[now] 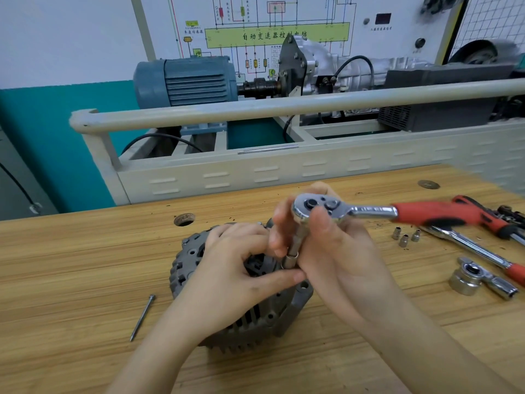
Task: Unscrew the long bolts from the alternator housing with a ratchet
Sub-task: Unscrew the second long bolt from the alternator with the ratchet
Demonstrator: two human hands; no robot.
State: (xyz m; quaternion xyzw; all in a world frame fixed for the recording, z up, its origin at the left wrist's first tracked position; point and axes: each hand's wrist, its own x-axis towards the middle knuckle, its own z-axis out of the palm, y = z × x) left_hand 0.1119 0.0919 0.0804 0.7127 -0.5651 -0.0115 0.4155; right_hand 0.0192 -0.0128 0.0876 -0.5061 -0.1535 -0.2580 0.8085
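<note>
The grey alternator housing (250,322) stands on the wooden bench (71,280), partly hidden by both hands. My left hand (235,268) rests on top of it, thumb reaching to the socket (291,261) at the foot of the extension. My right hand (332,251) grips the chrome head of the ratchet (321,209), whose red-and-black handle (449,213) points right. The extension runs down from the head to the housing's right rim. One long bolt (142,317) lies loose on the bench, left of the alternator.
Three small sockets (404,237) stand to the right, with a second ratchet (477,251), a large socket and an adapter (483,280) beyond. A round hole (184,219) is in the bench top. A beige training rig with a rail (255,112) borders the far edge.
</note>
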